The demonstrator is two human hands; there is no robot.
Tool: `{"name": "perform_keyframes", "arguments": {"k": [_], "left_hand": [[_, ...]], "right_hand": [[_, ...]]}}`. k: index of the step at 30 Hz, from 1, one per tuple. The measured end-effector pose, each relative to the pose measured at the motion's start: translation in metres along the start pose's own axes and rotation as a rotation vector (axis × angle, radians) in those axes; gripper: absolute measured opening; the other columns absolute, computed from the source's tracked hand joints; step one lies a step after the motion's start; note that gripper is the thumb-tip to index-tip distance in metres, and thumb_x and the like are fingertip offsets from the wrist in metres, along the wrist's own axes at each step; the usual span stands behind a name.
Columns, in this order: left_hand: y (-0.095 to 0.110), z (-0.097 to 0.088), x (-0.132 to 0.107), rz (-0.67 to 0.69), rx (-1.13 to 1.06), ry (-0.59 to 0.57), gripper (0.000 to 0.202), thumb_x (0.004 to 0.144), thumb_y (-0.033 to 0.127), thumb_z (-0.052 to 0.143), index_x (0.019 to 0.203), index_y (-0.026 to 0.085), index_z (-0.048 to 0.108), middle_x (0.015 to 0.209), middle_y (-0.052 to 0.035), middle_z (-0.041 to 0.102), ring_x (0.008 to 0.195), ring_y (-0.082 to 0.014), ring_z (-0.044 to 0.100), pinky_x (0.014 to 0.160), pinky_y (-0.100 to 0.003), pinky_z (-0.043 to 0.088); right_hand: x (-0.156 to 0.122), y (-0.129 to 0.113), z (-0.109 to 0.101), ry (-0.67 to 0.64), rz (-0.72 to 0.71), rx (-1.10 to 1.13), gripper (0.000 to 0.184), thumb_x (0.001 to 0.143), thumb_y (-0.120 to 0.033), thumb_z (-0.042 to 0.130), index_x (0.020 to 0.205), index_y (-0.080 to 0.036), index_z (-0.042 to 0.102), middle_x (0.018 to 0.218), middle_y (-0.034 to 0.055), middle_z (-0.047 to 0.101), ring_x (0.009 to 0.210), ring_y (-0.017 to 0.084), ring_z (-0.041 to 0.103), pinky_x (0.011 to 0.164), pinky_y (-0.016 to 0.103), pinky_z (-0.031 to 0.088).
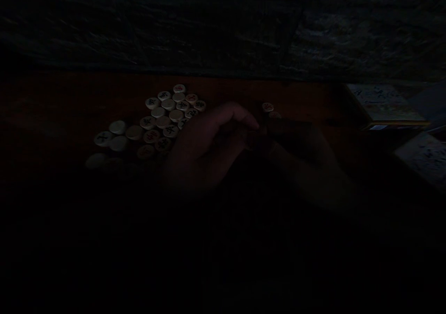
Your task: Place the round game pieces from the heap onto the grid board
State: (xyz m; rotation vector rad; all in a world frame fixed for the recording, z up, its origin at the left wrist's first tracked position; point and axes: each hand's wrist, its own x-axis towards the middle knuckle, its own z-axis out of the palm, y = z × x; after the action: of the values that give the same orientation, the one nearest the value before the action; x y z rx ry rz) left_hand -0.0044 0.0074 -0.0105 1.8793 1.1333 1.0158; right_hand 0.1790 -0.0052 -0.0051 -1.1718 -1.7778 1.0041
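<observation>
The picture is very dark. My left hand (205, 149) is closed, with its thumb and forefinger curled so the tips come together. My right hand (299, 156) meets it from the other side, its fingers closed near the left fingertips. Whatever the fingertips hold is lost in shadow. Left of my hands, many round Chinese chess pieces (162, 121) lie flat in a loose cluster, some with red or black characters showing and some blank side up. Just beyond my right hand lies a piece with a red character (267, 107), and another piece (275, 115) is close by it.
A reddish-brown wooden table (237, 88) carries the pieces. Behind it rises a dark, stone-like wall (209, 30). At the right lie a flat box or book with a pale printed top (379, 101) and another pale printed item (425, 156). The near part is black.
</observation>
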Motion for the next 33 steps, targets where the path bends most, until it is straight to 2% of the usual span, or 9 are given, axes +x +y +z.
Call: {"name": "perform_keyframes", "arguments": {"k": [4, 10, 16, 33], "left_hand": [[0.0014, 0.0004, 0.0007, 0.006, -0.044, -0.007, 0.018, 0.101, 0.015, 0.056, 0.100, 0.025, 0.071, 0.106, 0.0036, 0.078, 0.095, -0.0162, 0.072, 0.087, -0.029, 0.060], [0.0022, -0.0001, 0.0003, -0.015, 0.001, -0.003, 0.019, 0.101, 0.017, 0.054, 0.100, 0.026, 0.071, 0.105, 0.0015, 0.078, 0.097, -0.0199, 0.073, 0.084, -0.032, 0.061], [0.0005, -0.0008, -0.0002, 0.005, 0.015, 0.002, 0.018, 0.101, 0.020, 0.054, 0.101, 0.026, 0.072, 0.104, 0.0006, 0.077, 0.095, -0.0198, 0.071, 0.085, -0.033, 0.060], [0.0012, -0.0004, -0.0002, -0.005, 0.012, 0.001, 0.019, 0.101, 0.020, 0.054, 0.102, 0.025, 0.072, 0.098, 0.0002, 0.076, 0.089, -0.0187, 0.071, 0.080, -0.031, 0.059]], "right_hand": [[0.0000, -0.0004, 0.0000, -0.002, 0.003, 0.018, 0.031, 0.097, -0.050, 0.072, 0.083, -0.022, 0.077, 0.076, 0.0002, 0.073, 0.072, 0.016, 0.069, 0.059, 0.026, 0.051], [0.0005, 0.0002, -0.0006, -0.009, -0.015, 0.007, 0.033, 0.097, -0.050, 0.071, 0.079, -0.022, 0.075, 0.077, 0.0000, 0.074, 0.070, 0.016, 0.068, 0.055, 0.025, 0.048], [-0.0001, 0.0006, -0.0001, -0.008, -0.002, 0.024, 0.031, 0.097, -0.050, 0.071, 0.082, -0.023, 0.075, 0.078, 0.0004, 0.075, 0.072, 0.017, 0.070, 0.058, 0.026, 0.051], [0.0013, -0.0001, 0.0003, -0.014, -0.027, 0.035, 0.029, 0.099, -0.044, 0.071, 0.080, -0.021, 0.074, 0.076, -0.0006, 0.072, 0.069, 0.014, 0.067, 0.060, 0.025, 0.050]]}}
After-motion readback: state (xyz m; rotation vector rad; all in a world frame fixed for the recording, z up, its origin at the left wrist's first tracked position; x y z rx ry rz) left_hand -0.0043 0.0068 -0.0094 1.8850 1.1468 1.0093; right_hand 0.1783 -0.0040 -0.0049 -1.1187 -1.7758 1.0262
